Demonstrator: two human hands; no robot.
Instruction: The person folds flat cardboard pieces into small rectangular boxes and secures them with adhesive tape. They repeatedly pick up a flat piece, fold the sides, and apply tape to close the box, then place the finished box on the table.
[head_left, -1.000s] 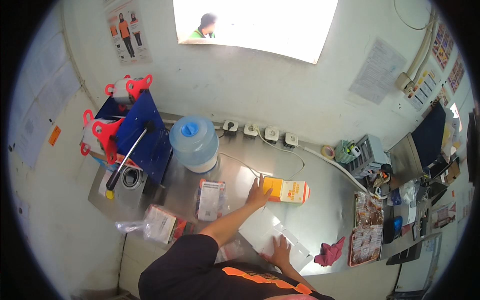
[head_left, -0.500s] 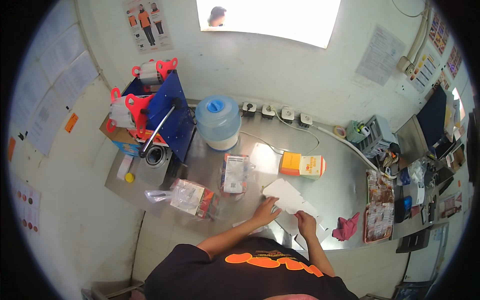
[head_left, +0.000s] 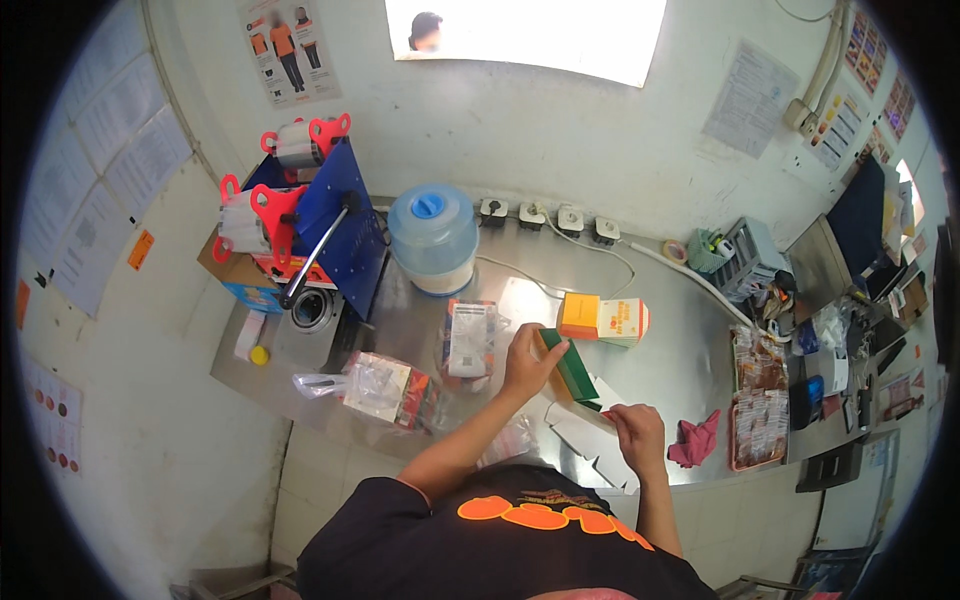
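A green and tan carton (head_left: 568, 368) is held slantwise above the near part of the steel table. My left hand (head_left: 528, 366) is closed round its upper left end. At the lower right end my right hand (head_left: 638, 434) pinches a flap, with its fingertips partly hidden. White flat card pieces (head_left: 572, 428) lie beneath the carton, beside my wrists. Just beyond my left hand lie orange and white folded cartons (head_left: 603, 318).
Left of my arms are two plastic-wrapped packs, one with red sides (head_left: 385, 388) and one with a white label (head_left: 470, 340). Behind stand a water jug (head_left: 432, 240) and a blue sealing machine (head_left: 345, 230). A pink cloth (head_left: 694, 440) and a tray of packets (head_left: 758, 425) lie right.
The white card between my hands has turned and lifted into a carton showing green and tan sides. My left hand has moved up and away; my right has shifted slightly right.
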